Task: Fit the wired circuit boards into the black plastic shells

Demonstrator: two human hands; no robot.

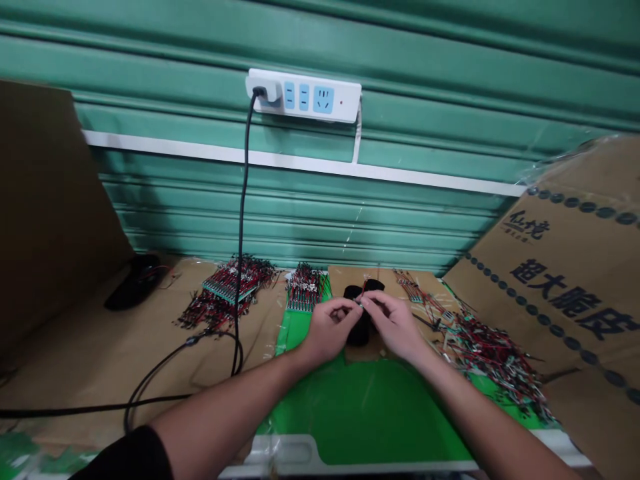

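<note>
My left hand [331,327] and my right hand [393,323] meet fingertip to fingertip over black round-ended objects [358,332] on a piece of cardboard. Both hands are closed in a pinch. A short red wire [365,285] rises from between the fingertips; the small part they pinch is too hidden to make out. Just left of my left hand lies a bundle of red and black wired pieces [305,288]. A few more wired pieces [410,287] rest on the cardboard behind my right hand.
Wired pieces form a stack [233,283] at the left and a large tangled heap [495,353] at the right. A black cable [243,200] hangs from the power strip [305,97]. A black mouse-like object [137,283] lies far left. Cardboard panels [565,267] flank the green mat [370,413].
</note>
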